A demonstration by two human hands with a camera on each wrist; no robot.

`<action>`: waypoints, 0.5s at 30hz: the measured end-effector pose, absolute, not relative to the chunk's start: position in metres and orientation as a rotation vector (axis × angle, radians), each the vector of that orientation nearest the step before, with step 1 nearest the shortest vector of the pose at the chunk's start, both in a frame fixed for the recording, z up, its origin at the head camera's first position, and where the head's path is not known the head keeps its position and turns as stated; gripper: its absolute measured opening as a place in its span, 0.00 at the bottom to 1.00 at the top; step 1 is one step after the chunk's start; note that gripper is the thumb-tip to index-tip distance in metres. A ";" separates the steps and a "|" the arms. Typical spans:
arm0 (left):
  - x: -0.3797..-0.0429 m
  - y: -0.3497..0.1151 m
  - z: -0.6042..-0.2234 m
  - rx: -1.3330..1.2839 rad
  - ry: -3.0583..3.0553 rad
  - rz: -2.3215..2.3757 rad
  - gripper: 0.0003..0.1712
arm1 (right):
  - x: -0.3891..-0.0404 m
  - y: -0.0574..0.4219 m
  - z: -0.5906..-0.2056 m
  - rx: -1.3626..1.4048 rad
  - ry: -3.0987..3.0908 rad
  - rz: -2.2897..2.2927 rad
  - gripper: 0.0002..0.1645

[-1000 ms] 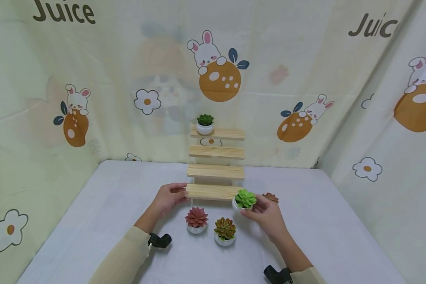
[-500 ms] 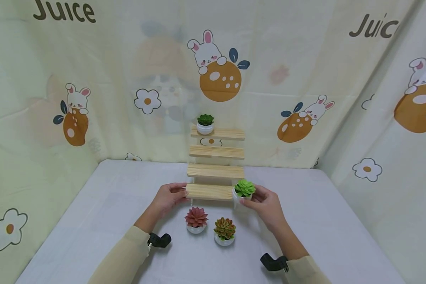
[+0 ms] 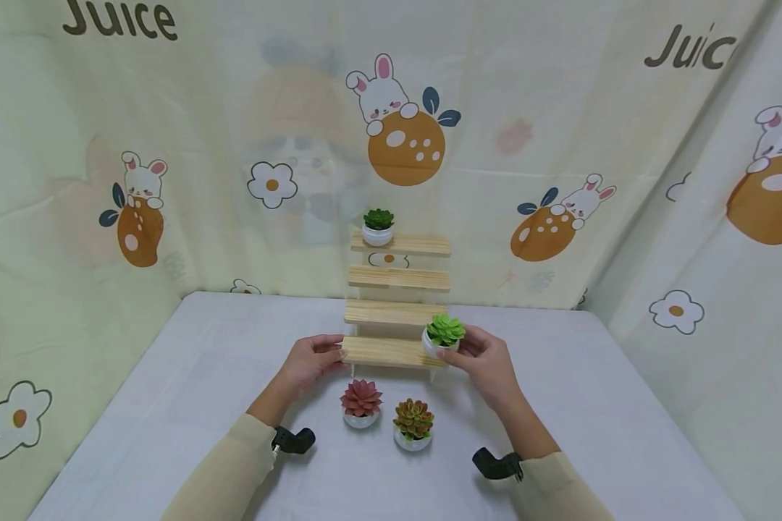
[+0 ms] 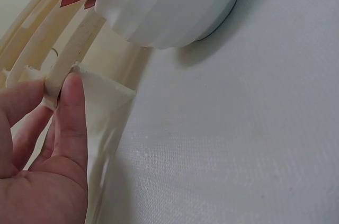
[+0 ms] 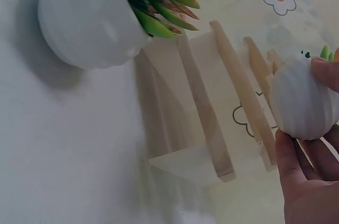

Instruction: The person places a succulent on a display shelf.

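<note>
A wooden stepped plant stand stands at the back of the table. My left hand pinches the left end of its lowest step; in the left wrist view, thumb and fingers close on the board's end. A bright green potted succulent is in my right hand, at the right end of that lowest step. In the right wrist view its white ribbed pot sits between thumb and fingers, seemingly raised off the board. A dark green potted succulent stands on the top step's left end.
In front of the stand are a red potted succulent and a brownish-green one, both on the white-covered table. A printed curtain hangs behind the table and along the sides.
My right hand has raised the bright green succulent and brought it over the lowest step's right end. A reddish-brown succulent behind that hand is no longer visible. My left hand stays put.
</note>
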State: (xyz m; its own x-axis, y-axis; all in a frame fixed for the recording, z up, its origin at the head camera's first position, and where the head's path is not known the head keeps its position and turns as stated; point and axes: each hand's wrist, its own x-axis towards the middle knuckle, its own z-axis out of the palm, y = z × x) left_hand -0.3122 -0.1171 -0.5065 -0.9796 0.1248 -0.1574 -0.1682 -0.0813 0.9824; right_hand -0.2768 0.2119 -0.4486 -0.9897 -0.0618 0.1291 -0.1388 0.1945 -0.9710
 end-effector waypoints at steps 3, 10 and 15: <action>-0.312 -0.118 -0.506 -0.040 1.979 2.176 0.24 | -0.281 0.211 -0.446 0.218 -2.396 1.904 0.40; -0.312 -0.118 -0.506 -0.029 1.963 2.185 0.25 | -0.291 0.210 -0.440 0.245 -2.394 1.874 0.37; -0.312 -0.118 -0.507 -0.038 1.970 2.188 0.25 | -0.299 0.210 -0.435 0.269 -2.382 1.890 0.37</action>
